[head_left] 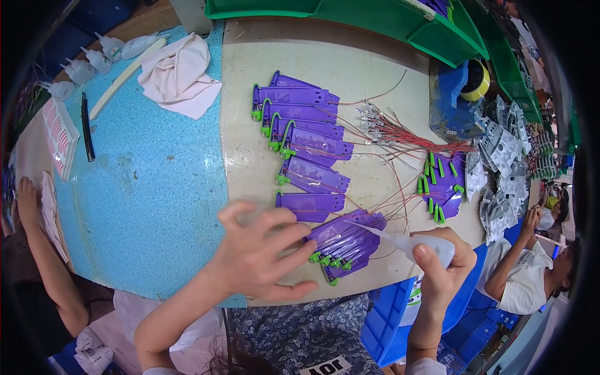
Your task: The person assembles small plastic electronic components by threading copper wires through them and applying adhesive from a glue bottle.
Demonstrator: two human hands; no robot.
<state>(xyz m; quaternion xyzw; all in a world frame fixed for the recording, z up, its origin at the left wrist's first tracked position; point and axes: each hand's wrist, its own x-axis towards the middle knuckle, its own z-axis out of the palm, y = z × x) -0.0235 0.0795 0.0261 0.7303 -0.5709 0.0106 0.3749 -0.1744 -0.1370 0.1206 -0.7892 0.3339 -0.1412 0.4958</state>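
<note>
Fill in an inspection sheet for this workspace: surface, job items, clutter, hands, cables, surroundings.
Surface: pale tabletop, marked in places; speckled blue mat on the left.
Job items: purple pieces with green ends in a staggered column; overlapping purple stack at the nozzle of a white squeeze bottle.
Clutter: crumpled cloth, pale stick, black pen-like tool, other squeeze bottles.
Hands: right hand grips the squeeze bottle; left hand blurred, fingers spread beside the purple stack, contact unclear.
Cables: thin red wires, bunched right of the column, some strands loose.
Surroundings: green bin at the far edge, yellow tape roll, gray parts; other people at both sides.
</note>
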